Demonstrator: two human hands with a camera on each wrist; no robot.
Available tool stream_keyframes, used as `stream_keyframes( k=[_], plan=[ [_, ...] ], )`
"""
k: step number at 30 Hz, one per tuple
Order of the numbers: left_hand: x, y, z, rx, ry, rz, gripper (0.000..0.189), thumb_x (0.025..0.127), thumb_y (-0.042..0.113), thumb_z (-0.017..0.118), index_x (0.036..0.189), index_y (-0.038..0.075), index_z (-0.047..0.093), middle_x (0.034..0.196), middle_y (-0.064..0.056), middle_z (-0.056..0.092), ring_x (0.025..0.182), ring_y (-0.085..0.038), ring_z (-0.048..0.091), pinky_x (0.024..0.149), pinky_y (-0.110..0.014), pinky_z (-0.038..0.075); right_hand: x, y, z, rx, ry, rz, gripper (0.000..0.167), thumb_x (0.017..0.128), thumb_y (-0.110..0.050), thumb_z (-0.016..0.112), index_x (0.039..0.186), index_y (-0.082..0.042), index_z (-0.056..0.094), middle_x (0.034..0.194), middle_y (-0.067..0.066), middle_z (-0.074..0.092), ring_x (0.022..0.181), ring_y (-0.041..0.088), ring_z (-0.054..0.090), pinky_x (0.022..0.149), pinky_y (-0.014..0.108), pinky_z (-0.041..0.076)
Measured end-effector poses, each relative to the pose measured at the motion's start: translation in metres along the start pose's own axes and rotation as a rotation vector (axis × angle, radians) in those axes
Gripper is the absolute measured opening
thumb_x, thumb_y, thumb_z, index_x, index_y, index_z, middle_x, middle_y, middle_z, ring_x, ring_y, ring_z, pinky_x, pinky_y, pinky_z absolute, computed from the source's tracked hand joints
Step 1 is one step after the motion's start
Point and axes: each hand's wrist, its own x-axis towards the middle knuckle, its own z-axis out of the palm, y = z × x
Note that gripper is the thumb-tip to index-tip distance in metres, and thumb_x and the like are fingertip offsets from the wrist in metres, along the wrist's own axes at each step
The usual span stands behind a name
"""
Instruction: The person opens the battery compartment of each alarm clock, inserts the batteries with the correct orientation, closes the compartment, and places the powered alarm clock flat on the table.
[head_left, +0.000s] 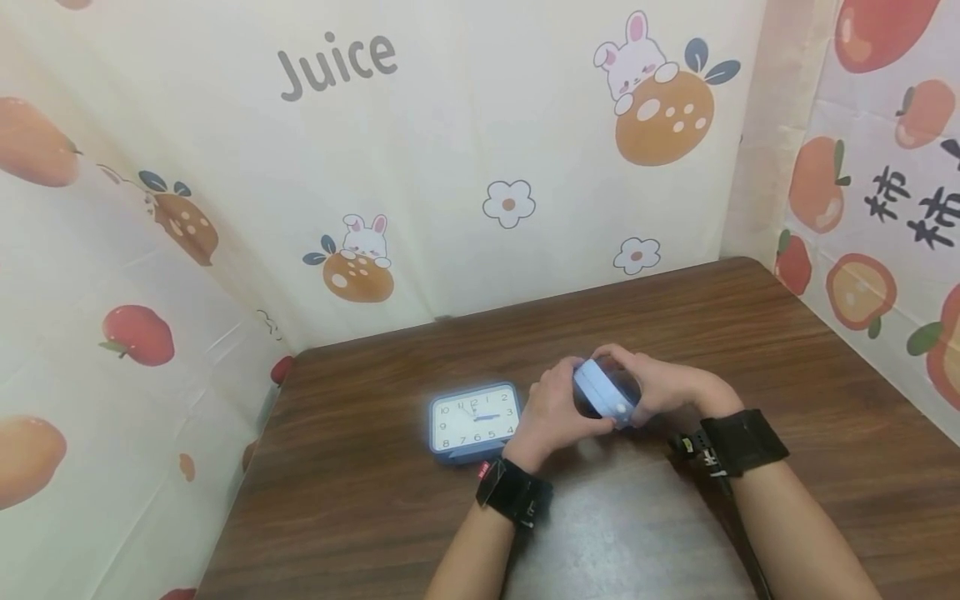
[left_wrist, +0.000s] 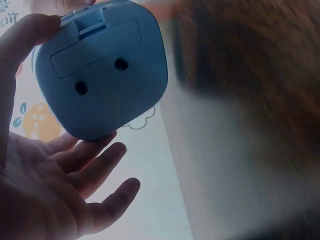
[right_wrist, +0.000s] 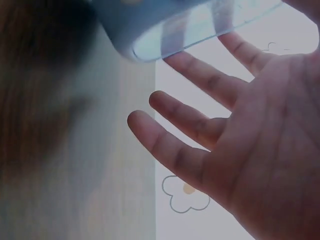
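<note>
Between my two hands is a small light-blue clock [head_left: 602, 392], tilted and lifted off the table. My left hand [head_left: 553, 410] pinches one side of it with thumb and fingertips, while my right hand [head_left: 670, 387] grips the opposite side. In the left wrist view, the clock's back [left_wrist: 107, 70] has a rectangular cover and two dark round spots. Its clear front [right_wrist: 197, 32] shows only partly in the right wrist view. Just left of my left hand, a second blue clock [head_left: 476, 419] with a white numbered dial sits on the table.
The brown wood-grain table [head_left: 345, 508] reaches back to a hanging cloth [head_left: 450, 133] printed with fruit, rabbits and flowers. More printed cloth [head_left: 862, 192] hangs along the right side. Black straps circle both wrists, and a dark cable [head_left: 742, 533] runs beside the right forearm.
</note>
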Motion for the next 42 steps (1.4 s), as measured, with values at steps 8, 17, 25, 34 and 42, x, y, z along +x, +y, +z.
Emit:
stream_keyframes(
  k=[8,17,25,34,42],
  plan=[
    [0.001,-0.006,-0.001,0.013,-0.055,0.034,0.091,0.068,0.048,0.082,0.143,0.023,0.037,0.127,0.006,0.057,0.111,-0.012,0.056,0.093,-0.036,0.048,0.003,-0.007,0.001,-0.099,0.054,-0.080,0.092,0.058,-0.006,0.084,0.137,-0.016,0.038,0.125,0.008,0.050,0.110,0.030,0.045,0.083,0.044,0.044],
    [0.001,-0.006,-0.001,0.155,-0.055,0.009,0.090,0.067,0.051,0.082,0.142,0.025,0.040,0.132,0.004,0.056,0.119,-0.018,0.053,0.098,-0.042,0.044,0.003,-0.013,0.003,-0.206,0.079,0.028,0.091,0.055,-0.010,0.085,0.135,-0.020,0.043,0.123,0.012,0.048,0.108,0.030,0.043,0.077,0.043,0.046],
    [0.001,-0.007,0.002,0.182,-0.076,-0.029,0.088,0.065,0.049,0.084,0.139,0.024,0.043,0.129,0.004,0.057,0.117,-0.018,0.053,0.097,-0.043,0.044,0.004,-0.014,0.005,-0.252,0.072,0.057,0.088,0.054,-0.014,0.084,0.133,-0.025,0.047,0.115,0.011,0.046,0.104,0.030,0.043,0.072,0.038,0.045],
    [0.002,-0.008,0.006,0.183,-0.110,-0.094,0.086,0.063,0.043,0.088,0.134,0.022,0.046,0.123,0.004,0.059,0.111,-0.018,0.055,0.095,-0.040,0.044,0.008,-0.016,0.011,-0.325,0.087,0.050,0.088,0.052,-0.021,0.086,0.132,-0.025,0.050,0.111,0.010,0.046,0.102,0.029,0.042,0.069,0.035,0.043],
    [0.002,-0.007,0.003,0.198,-0.131,-0.097,0.082,0.062,0.039,0.089,0.131,0.020,0.049,0.119,0.003,0.060,0.108,-0.017,0.058,0.093,-0.036,0.048,0.005,-0.024,0.008,-0.360,0.067,0.082,0.085,0.057,-0.026,0.087,0.134,-0.020,0.051,0.114,0.012,0.049,0.104,0.031,0.042,0.072,0.041,0.045]
  ],
)
